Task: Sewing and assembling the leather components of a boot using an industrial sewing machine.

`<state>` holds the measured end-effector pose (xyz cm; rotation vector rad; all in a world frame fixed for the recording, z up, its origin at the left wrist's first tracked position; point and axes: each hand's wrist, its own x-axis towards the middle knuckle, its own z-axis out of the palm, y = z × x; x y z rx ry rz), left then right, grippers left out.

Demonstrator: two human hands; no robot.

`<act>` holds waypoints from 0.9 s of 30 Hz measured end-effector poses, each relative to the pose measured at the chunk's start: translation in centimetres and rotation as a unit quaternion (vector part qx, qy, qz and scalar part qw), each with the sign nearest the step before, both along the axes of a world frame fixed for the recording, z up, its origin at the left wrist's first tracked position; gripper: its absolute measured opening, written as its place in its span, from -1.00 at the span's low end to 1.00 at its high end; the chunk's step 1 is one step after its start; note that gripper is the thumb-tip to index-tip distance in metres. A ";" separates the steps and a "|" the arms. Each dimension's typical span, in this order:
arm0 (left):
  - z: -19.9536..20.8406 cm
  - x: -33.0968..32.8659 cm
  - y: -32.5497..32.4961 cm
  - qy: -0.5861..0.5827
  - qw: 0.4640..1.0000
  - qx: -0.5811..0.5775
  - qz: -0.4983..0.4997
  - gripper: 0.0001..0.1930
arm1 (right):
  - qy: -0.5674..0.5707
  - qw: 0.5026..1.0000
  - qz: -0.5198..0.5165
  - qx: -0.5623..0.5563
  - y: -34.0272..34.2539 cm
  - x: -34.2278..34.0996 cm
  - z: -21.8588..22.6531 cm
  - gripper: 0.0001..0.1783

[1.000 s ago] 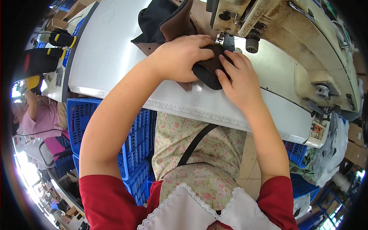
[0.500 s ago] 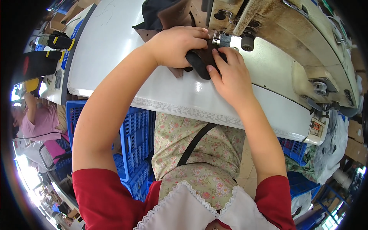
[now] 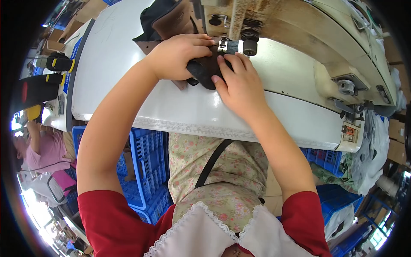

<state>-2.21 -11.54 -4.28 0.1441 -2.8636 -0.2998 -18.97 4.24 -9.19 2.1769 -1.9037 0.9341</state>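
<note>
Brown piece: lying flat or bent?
Bent: the brown piece curves into a black end between the left hand and right hand.

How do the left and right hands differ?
The left hand points its fingers mostly right; the right hand points its own forward and left. The left hand is farther from the near edge of the table than the right hand. Both touch the dark piece.

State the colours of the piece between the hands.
The piece is dark brown and black; head view.

Sewing machine (image 3: pixel 295 34) cut off above, dark piece (image 3: pixel 207 70) part-hidden
</note>
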 end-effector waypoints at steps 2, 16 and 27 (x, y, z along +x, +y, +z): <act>0.0 -0.2 0.0 0.000 1.000 0.007 0.004 -0.64 | -0.001 1.000 -0.005 -0.001 0.1 -0.1 -0.1 -0.49; 0.3 -0.1 0.2 0.007 1.000 0.007 -0.001 -0.53 | -0.050 0.998 0.010 0.027 0.2 0.0 0.1 -0.47; 0.4 -0.1 0.3 -0.005 1.000 0.014 0.008 -0.57 | -0.040 0.999 0.006 0.019 0.2 0.0 0.0 -0.48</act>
